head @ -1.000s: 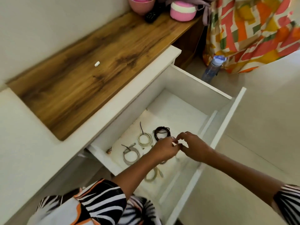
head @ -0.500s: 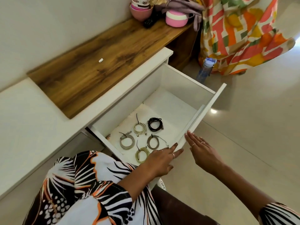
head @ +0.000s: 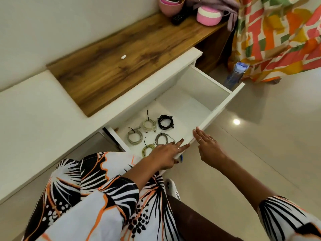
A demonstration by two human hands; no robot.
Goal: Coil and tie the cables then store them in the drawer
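The white drawer (head: 220, 108) stands pulled out under the wooden top. Several tied cable coils lie on its floor: a black coil (head: 165, 121), a cream coil (head: 149, 124), a grey coil (head: 135, 137), another grey coil (head: 162, 138) and a yellowish coil (head: 148, 149). My left hand (head: 167, 153) lies with straight fingers on the drawer's front panel near its left end. My right hand (head: 207, 146) is flat, its fingertips touching the outer face of the front panel. Neither hand holds anything.
A wooden top (head: 132, 54) carries a small white piece (head: 123, 57), a pink pot (head: 171, 6), a black remote (head: 178, 17) and a pink-and-white container (head: 209, 15). A water bottle (head: 234, 75) stands on the tiled floor by a colourful curtain (head: 278, 35).
My hands left the coils inside the drawer and moved out to its front panel. The last coil now lies in the drawer. The camera has pulled back and up.
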